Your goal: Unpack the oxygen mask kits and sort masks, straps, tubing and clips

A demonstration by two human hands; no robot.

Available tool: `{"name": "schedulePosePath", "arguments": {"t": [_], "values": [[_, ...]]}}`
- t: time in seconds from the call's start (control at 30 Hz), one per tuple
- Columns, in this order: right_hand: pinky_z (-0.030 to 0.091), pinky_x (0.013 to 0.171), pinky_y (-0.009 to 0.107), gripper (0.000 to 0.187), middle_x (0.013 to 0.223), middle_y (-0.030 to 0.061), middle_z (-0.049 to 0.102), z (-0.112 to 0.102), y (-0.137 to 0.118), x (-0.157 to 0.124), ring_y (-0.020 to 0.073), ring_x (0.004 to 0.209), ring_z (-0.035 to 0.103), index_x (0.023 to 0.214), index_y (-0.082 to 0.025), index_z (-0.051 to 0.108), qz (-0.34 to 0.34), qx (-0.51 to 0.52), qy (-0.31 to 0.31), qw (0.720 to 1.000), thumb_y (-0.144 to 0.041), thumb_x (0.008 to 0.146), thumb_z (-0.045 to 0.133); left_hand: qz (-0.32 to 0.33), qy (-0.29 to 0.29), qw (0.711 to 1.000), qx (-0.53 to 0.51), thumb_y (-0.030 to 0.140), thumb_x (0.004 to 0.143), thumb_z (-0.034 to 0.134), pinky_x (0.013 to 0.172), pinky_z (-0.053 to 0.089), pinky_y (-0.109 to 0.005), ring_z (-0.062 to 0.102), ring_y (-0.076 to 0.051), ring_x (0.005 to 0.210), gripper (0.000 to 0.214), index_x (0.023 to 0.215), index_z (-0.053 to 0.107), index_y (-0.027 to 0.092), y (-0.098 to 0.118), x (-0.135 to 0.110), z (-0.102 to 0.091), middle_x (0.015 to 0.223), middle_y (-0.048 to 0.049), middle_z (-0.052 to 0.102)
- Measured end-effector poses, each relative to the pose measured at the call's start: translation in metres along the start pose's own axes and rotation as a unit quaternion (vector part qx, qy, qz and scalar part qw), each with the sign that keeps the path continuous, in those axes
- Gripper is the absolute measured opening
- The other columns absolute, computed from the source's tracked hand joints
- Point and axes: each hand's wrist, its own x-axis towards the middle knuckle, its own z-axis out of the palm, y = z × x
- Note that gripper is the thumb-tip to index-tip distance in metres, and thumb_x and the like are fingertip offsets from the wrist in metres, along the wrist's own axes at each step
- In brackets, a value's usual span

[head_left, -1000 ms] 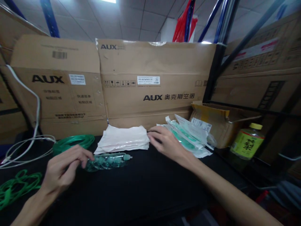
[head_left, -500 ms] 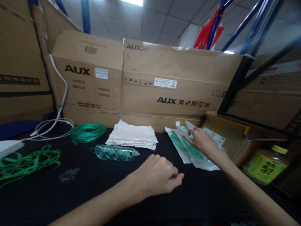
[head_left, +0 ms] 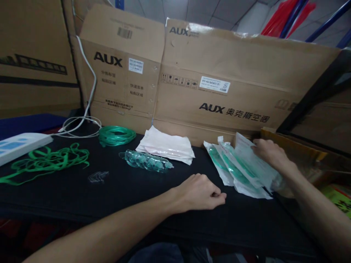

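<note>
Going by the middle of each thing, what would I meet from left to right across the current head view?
Tangled green strap → coil of green tubing → white stack → left hand → pouches with green contents → right hand → yellow-green label.

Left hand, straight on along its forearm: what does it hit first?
Probably the near part of the flat white-and-clear pouches with green contents, lying just ahead of the left hand. Its height above the black tabletop is unclear, so it might pass over them.
</note>
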Motion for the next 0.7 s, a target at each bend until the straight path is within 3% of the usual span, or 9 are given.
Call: {"name": "schedulePosePath", "arguments": {"t": [0.23, 0.3, 0.37, 0.43, 0.53, 0.6, 0.7], "values": [[0.033, 0.065, 0.038, 0.037, 0.108, 0.0303, 0.069, -0.061, 0.003, -0.016, 0.0324, 0.090, 0.066, 0.120, -0.006, 0.068, 0.033, 0.000, 0.099, 0.995, -0.031, 0.103, 0.046, -0.089, -0.019, 0.979, -0.185, 0.042, 0.100, 0.051, 0.058, 0.043, -0.022, 0.060, -0.011, 0.048, 0.048, 0.063, 0.069, 0.018, -0.004, 0.004, -0.004, 0.052, 0.0014, 0.064], [0.034, 0.063, 0.036, 0.028, 0.094, 0.0227, 0.071, -0.081, 0.001, -0.025, 0.0236, 0.075, 0.060, 0.106, -0.007, 0.072, 0.019, 0.029, 0.153, 0.988, -0.028, 0.100, 0.056, -0.117, -0.010, 0.964, -0.240, 0.048, 0.099, 0.050, 0.059, 0.047, -0.022, 0.062, -0.011, 0.048, 0.048, 0.070, 0.072, 0.017, -0.006, 0.006, -0.002, 0.054, 0.0007, 0.064], [0.034, 0.062, 0.033, 0.020, 0.081, 0.0129, 0.068, -0.098, -0.004, -0.036, 0.0150, 0.062, 0.049, 0.095, -0.008, 0.072, 0.000, 0.062, 0.191, 0.980, -0.027, 0.097, 0.063, -0.140, 0.021, 0.940, -0.309, 0.053, 0.098, 0.052, 0.060, 0.051, -0.023, 0.067, -0.013, 0.055, 0.045, 0.083, 0.074, 0.016, -0.008, 0.009, 0.000, 0.069, -0.0032, 0.072], [0.034, 0.061, 0.031, 0.019, 0.069, 0.0044, 0.061, -0.108, -0.012, -0.048, 0.0111, 0.055, 0.042, 0.084, -0.012, 0.068, -0.028, 0.087, 0.213, 0.973, -0.027, 0.095, 0.067, -0.168, 0.067, 0.899, -0.400, 0.054, 0.095, 0.057, 0.064, 0.056, -0.026, 0.072, -0.017, 0.068, 0.042, 0.101, 0.073, 0.015, -0.008, 0.014, 0.001, 0.095, -0.0102, 0.078], [0.032, 0.058, 0.029, 0.023, 0.059, -0.0013, 0.052, -0.107, -0.034, -0.067, 0.0104, 0.051, 0.042, 0.073, -0.016, 0.061, -0.100, 0.104, 0.228, 0.963, -0.023, 0.093, 0.071, -0.210, 0.113, 0.805, -0.543, 0.051, 0.096, 0.059, 0.077, 0.062, -0.036, 0.074, -0.023, 0.087, 0.047, 0.120, 0.067, 0.012, -0.007, 0.020, -0.005, 0.123, -0.0201, 0.071], [0.032, 0.057, 0.028, 0.019, 0.062, -0.0001, 0.055, -0.097, -0.054, -0.079, 0.0123, 0.053, 0.047, 0.075, -0.016, 0.060, -0.189, 0.087, 0.232, 0.950, -0.017, 0.092, 0.070, -0.209, 0.123, 0.749, -0.616, 0.052, 0.096, 0.059, 0.088, 0.061, -0.042, 0.073, -0.028, 0.100, 0.051, 0.126, 0.064, 0.011, -0.005, 0.021, -0.011, 0.133, -0.0233, 0.065], [0.033, 0.057, 0.030, 0.010, 0.085, 0.0081, 0.066, -0.074, -0.089, -0.096, 0.0195, 0.066, 0.059, 0.091, -0.015, 0.063, -0.297, 0.022, 0.255, 0.920, -0.022, 0.098, 0.061, -0.176, 0.143, 0.680, -0.697, 0.060, 0.094, 0.060, 0.098, 0.056, -0.046, 0.065, -0.032, 0.119, 0.060, 0.134, 0.060, 0.015, -0.005, 0.019, -0.019, 0.143, -0.0220, 0.058]]}}
